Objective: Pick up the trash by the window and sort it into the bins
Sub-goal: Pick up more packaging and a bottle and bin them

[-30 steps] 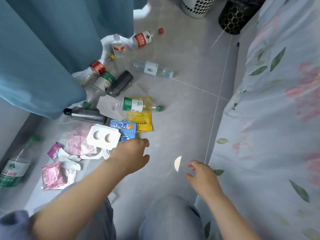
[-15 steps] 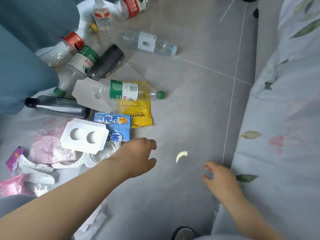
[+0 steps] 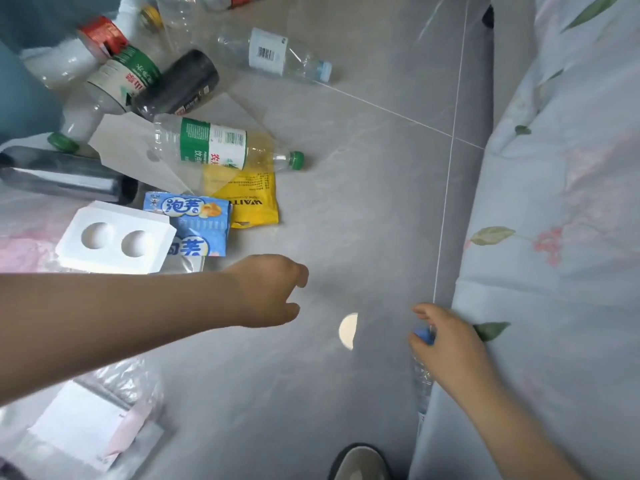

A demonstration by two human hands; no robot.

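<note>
Trash lies on the grey tiled floor: a green-label bottle (image 3: 214, 147), a yellow packet (image 3: 251, 200), a blue snack wrapper (image 3: 194, 220) and a white card insert with two holes (image 3: 117, 237). Behind them are two dark bottles (image 3: 180, 84), a clear bottle with a white label (image 3: 277, 57) and several more bottles (image 3: 121, 74). My left hand (image 3: 270, 292) hovers over bare floor just right of the wrapper, fingers loosely curled and holding nothing. My right hand (image 3: 450, 344) curls round the neck of a clear blue-capped bottle (image 3: 423, 375) lying against the sofa edge.
A floral-covered sofa (image 3: 554, 237) fills the right side. A blue curtain (image 3: 20, 91) hangs at the upper left. A clear plastic bag with paper (image 3: 93, 424) lies at the lower left, pink wrappers (image 3: 20, 251) at the left edge. My shoe (image 3: 360, 462) shows at the bottom.
The view has dropped closer to the floor. My right hand has reached the sofa edge and closed on a blue-capped bottle. My left hand stays near the blue wrapper.
</note>
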